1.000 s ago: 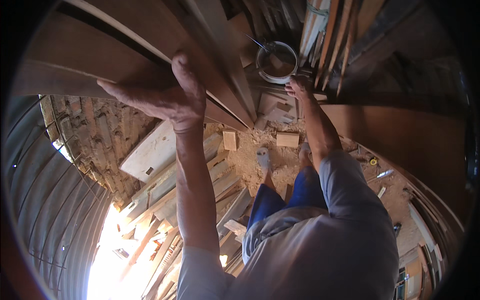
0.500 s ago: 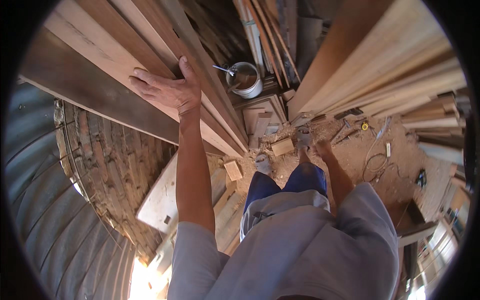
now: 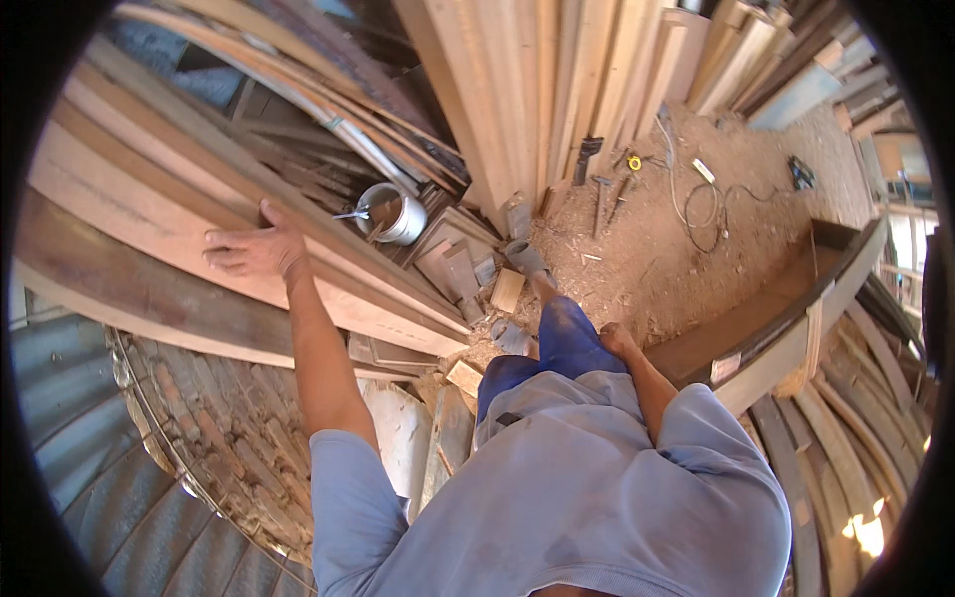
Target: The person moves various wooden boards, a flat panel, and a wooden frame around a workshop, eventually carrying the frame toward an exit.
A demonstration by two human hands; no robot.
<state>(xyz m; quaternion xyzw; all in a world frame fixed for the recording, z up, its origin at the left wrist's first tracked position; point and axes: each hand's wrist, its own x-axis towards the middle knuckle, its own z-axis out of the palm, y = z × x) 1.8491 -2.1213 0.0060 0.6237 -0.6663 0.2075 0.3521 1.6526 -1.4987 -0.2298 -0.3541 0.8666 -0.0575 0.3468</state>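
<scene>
My left hand (image 3: 257, 249) lies with fingers outstretched on the upright planks (image 3: 159, 214) leaning at the left. Its palm rests against their edges, and the thumb points up along the wood. A darker, wider board (image 3: 129, 274) leans just below the hand. My right hand (image 3: 619, 340) hangs low beside my blue shorts, apart from the tools on the floor. Its fingers are mostly hidden, and nothing shows in its grip.
A white bucket (image 3: 398, 216) stands behind the left planks. Tall boards (image 3: 517, 109) lean ahead. A hammer (image 3: 601, 204), a yellow tape measure (image 3: 635, 162) and a looped cord (image 3: 701, 221) lie on the sawdust-strewn floor. A long wooden trough (image 3: 786, 333) stands at the right; small wood blocks (image 3: 507, 290) lie near my feet.
The view has swung to the right, bringing more of the floor and the trough in. My left hand stays on the planks; my right hand still hangs at my side.
</scene>
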